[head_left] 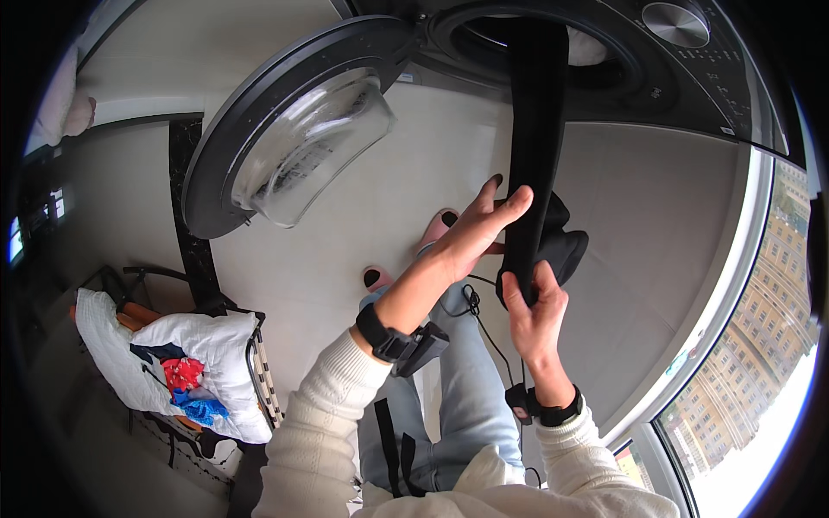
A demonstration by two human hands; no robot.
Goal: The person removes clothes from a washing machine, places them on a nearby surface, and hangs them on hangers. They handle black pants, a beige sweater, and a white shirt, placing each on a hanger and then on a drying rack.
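Observation:
A long black piece of clothing [537, 112], its exact kind unclear, hangs stretched out of the round opening of a washing machine [643, 91]. My right hand [537, 315] is closed on its near end, thumb and fingers pinching the fabric. Farther up, my left hand [484, 220] holds the left edge of the cloth, with the thumb in front and some fingers hidden behind. A bunched black part hangs to the right of my hands. Inside the drum, a pale item [587, 47] shows beside the black cloth.
The machine's round glass door [319, 147] stands swung out to the left. At lower left, a rack [259, 367] bears white bedding [220, 337] and red and blue cloths [183, 375]. A window [734, 345] is at right. A thin cable [492, 341] hangs near my legs.

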